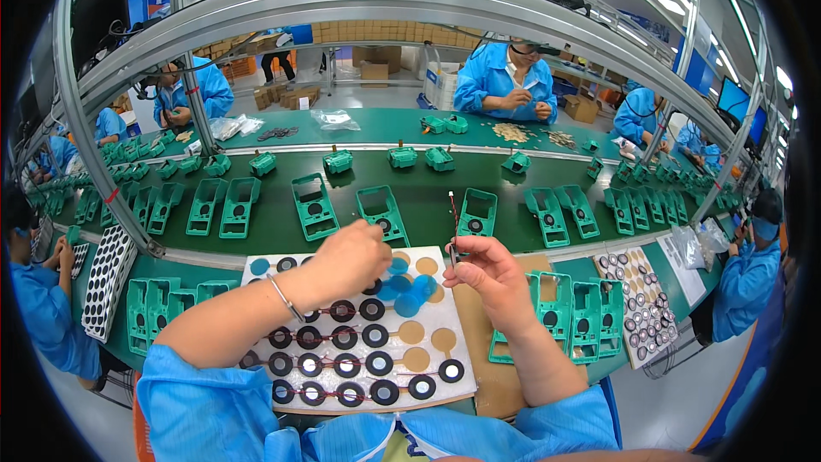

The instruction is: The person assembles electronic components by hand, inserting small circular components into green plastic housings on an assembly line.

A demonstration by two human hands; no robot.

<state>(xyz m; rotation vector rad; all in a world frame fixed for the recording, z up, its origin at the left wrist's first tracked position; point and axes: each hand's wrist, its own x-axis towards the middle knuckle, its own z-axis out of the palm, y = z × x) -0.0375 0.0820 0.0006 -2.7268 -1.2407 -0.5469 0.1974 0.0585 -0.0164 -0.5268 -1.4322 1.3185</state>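
"What's the biggest thing there?"

"The dark green belt [275, 218], running from side to side past the tabletop [577, 269]."

"And on this side of it?"

"A white board [436, 313] lies on the tabletop, its far edge near the belt. A brown cardboard sheet [492, 381] shows along the board's right edge."

"Next size down?"

"Green housings [548, 216]. A row lies along the belt's near edge, and more stand gathered on the tabletop, to the left and right of the board."

"How are the hands?"

"The left hand [346, 258] is above the board's far edge, fingers bunched toward the belt, with a housing just beyond them. I can't tell whether it grasps anything. The right hand [489, 281] pinches a small wired part [454, 258] between thumb and fingers."

"Smaller still?"

"Black-ringed discs [346, 365] in rows with red wires among them, tan discs [412, 332] nearer the board's right edge, and overlapping blue discs [405, 304] towards its far right corner."

"And the wired part?"

"Held up by that corner, mostly covered by the fingers, its thin leads [453, 216] rising to a tiny white plug [451, 194]."
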